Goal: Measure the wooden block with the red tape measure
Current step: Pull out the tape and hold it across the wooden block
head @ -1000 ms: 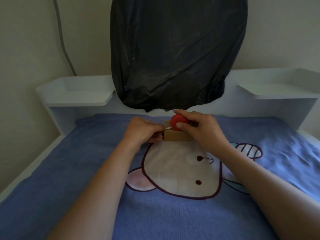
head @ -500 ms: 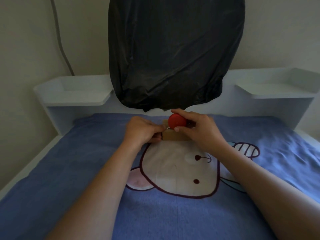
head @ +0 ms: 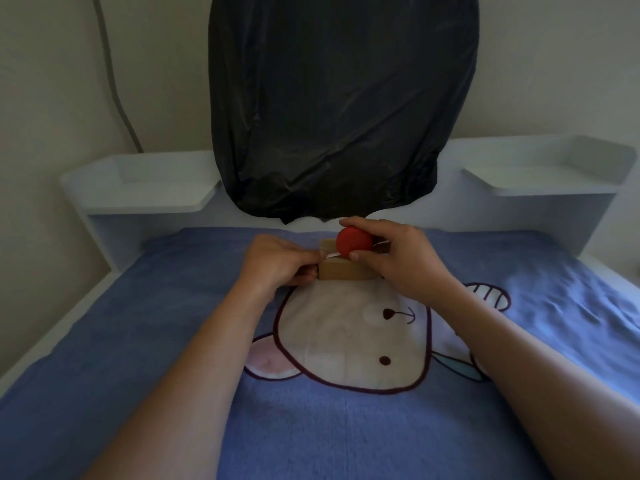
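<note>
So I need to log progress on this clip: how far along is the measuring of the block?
Done: the red tape measure is picked up and brought to the wooden block on the blue blanket. In hand: the right hand holds the case over the block, and the left hand pinches the short white tape end at its left edge. Left: drawing the tape across and reading it.

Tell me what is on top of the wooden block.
The red tape measure, held by the right hand, sits over the wooden block. That hand hides the block's right end.
</note>
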### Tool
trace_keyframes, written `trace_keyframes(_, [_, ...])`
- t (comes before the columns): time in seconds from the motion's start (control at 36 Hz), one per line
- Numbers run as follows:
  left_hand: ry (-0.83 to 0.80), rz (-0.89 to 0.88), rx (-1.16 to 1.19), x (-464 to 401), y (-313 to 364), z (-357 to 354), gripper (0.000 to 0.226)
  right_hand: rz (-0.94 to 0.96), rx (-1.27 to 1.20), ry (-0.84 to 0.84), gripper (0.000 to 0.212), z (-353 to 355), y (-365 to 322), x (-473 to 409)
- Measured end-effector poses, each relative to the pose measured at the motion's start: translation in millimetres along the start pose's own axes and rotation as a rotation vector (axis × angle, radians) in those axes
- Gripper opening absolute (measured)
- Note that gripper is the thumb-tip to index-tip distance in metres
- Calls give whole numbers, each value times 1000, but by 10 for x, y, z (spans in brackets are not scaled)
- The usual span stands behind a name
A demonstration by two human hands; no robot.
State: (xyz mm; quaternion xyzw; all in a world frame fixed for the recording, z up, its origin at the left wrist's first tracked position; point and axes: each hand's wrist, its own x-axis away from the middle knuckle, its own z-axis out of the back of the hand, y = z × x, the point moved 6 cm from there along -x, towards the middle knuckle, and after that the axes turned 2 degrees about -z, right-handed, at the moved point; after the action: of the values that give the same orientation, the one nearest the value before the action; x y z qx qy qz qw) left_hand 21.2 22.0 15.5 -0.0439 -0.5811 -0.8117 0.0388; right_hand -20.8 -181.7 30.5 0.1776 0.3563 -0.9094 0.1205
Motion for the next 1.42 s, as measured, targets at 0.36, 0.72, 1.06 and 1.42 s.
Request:
trace_keyframes(0.36, [-16,-17,10,64,37,9,18,-44,2,-30,48,148,98,3])
trace_keyframes(0.72, [-20,-35,28,68,27,6,18,-111,11,-92,45,247,99,14])
trace_keyframes(1.06, [-16,-54,16,86,40,5,17,-121,41,-167,46,303,90,42])
trace_keyframes(1.42, [-5,-90,-40,100,74,4,18,-142,44,-181,42,315,108,56])
